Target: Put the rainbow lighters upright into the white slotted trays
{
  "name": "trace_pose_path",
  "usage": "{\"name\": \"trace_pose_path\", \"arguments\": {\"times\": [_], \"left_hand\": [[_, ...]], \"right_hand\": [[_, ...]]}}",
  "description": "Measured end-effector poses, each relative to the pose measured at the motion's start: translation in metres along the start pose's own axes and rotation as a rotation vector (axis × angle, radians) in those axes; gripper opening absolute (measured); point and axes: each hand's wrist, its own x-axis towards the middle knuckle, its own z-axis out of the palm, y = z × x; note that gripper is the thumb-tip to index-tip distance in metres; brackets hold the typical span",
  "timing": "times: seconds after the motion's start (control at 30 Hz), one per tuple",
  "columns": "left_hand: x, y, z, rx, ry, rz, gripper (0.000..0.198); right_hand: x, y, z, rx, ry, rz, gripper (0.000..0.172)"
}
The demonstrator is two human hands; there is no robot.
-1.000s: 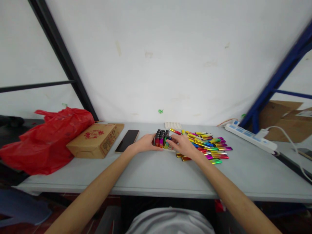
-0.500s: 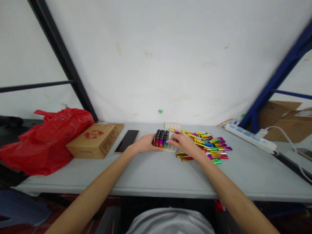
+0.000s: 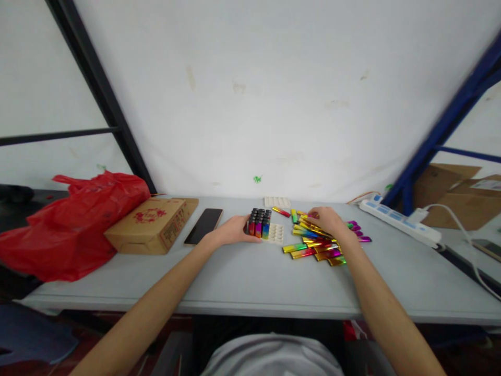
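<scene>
A white tray (image 3: pixel 277 234) on the grey table (image 3: pixel 250 277) holds several upright rainbow-coloured lighters (image 3: pixel 259 223) in its left part. My left hand (image 3: pixel 234 230) is curled against the tray's left side and touches the lighters. A loose pile of shiny coloured lighters (image 3: pixel 313 245) lies to the right of the tray. My right hand (image 3: pixel 326 220) rests on top of this pile with its fingers bent down onto the lighters; what they grip is hidden.
A dark phone (image 3: pixel 204 225) lies left of the tray, then a cardboard box (image 3: pixel 151 224) and a red plastic bag (image 3: pixel 70 224). A second white tray (image 3: pixel 277 201) sits by the wall. A white power strip (image 3: pixel 399 225) with cables lies at the right.
My right hand left the tray and moved right onto the loose pile. The tray's empty right slots now show. My left hand stayed in place.
</scene>
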Motion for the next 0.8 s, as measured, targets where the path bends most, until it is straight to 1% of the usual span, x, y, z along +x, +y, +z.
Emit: {"name": "trace_pose_path", "arguments": {"times": [0.07,0.13,0.2,0.27,0.37,0.43,0.5,0.57,0.63,0.7,0.8], "left_hand": [[0.000,0.000,0.000,-0.010,0.003,0.001,0.071],[0.000,0.000,0.000,-0.014,0.004,-0.005,0.070],[0.000,0.000,0.000,-0.017,0.000,-0.014,0.069],[0.000,0.001,0.000,-0.017,-0.004,-0.015,0.069],[-0.001,0.001,-0.001,-0.012,-0.003,-0.013,0.069],[0.000,0.000,0.000,0.000,0.000,-0.019,0.071],[0.000,-0.002,0.001,0.010,0.003,-0.013,0.072],[0.001,-0.003,0.001,0.010,0.003,0.004,0.073],[0.001,-0.004,0.001,0.002,-0.004,0.014,0.071],[0.001,-0.004,0.000,-0.006,-0.011,0.016,0.070],[0.001,-0.003,-0.001,-0.013,-0.021,0.009,0.069]], "right_hand": [[-0.001,-0.003,0.000,-0.005,-0.001,-0.022,0.020],[0.000,-0.005,0.000,-0.033,0.042,-0.059,0.021],[0.000,-0.008,-0.001,-0.044,0.131,-0.102,0.022],[0.000,-0.013,-0.003,0.004,0.240,-0.142,0.024],[0.000,-0.025,-0.003,0.222,0.391,-0.146,0.026],[-0.001,-0.035,-0.001,0.468,0.436,-0.081,0.034],[-0.002,-0.047,0.003,0.791,0.414,0.000,0.044],[-0.004,-0.058,0.006,1.129,0.331,0.062,0.052],[-0.006,-0.068,0.009,1.396,0.236,0.104,0.055],[-0.009,-0.076,0.009,1.553,0.161,0.118,0.051],[-0.014,-0.083,0.008,1.646,0.068,0.111,0.042]]}}
